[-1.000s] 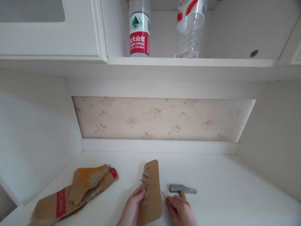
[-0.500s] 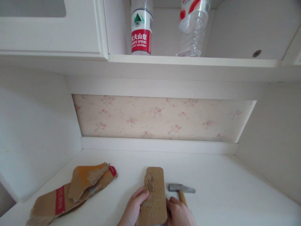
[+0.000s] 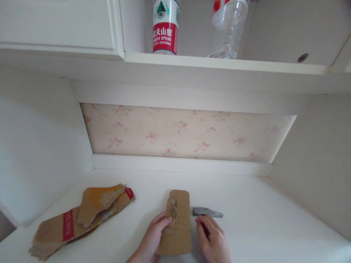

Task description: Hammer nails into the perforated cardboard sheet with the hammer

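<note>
My left hand [image 3: 152,235] grips the left edge of a brown board [image 3: 179,237], thumb on top. The board has rounded corners, a ragged upper left edge and rows of small dark holes. Several thin dark nails [image 3: 173,210] lie loose near its upper left. Right of the board, my right hand [image 3: 212,237] is closed, with thumb and index finger close together; whatever it may hold is hidden. Just beyond it lies a hammer [image 3: 207,212] with a grey metal head; its handle is hidden behind my hand.
Torn cardboard pieces [image 3: 90,215] lie at the left of the white counter [image 3: 246,197]. A shelf [image 3: 233,65] overhangs it, holding a labelled plastic bottle [image 3: 165,34] and a dented clear bottle [image 3: 229,36]. White side panels stand left and right.
My right hand has moved away from the board's right edge, slightly up and right, and now covers the hammer's handle. My left hand keeps its grip on the board. The view has tilted slightly down.
</note>
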A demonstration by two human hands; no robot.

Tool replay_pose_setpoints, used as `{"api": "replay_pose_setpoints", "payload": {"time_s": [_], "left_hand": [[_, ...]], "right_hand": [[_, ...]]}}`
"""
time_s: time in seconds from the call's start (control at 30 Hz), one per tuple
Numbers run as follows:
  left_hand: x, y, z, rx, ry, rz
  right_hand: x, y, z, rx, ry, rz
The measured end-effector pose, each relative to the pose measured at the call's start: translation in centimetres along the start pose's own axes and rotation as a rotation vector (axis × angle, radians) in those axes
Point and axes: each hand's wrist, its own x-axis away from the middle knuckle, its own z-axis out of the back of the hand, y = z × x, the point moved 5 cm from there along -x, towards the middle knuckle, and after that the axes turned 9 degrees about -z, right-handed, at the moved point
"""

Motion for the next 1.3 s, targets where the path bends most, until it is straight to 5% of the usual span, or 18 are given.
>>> {"api": "replay_pose_setpoints", "payload": {"time_s": [0.2, 0.53, 0.87, 1.3], "left_hand": [[0.3, 0.4, -1.2, -0.074, -0.176, -0.087], [0.3, 0.7, -1.4, -0.339, -0.289, -0.163], [1.1, 0.9, -2.0, -0.217, -0.291, -0.068], [0.9, 1.1, -2.1, -0.151, -0.271, -0.108]], "right_hand": [[0.6, -3.4, 0.6, 0.069, 0.005, 0.395], [0.1, -2.2, -0.6, 0.134, -0.224, 0.284], [-0.2, -2.0, -1.1, 0.108, -0.305, 0.131], [0.1, -2.7, -0.7, 0.211, -0.253, 0.253]]}}
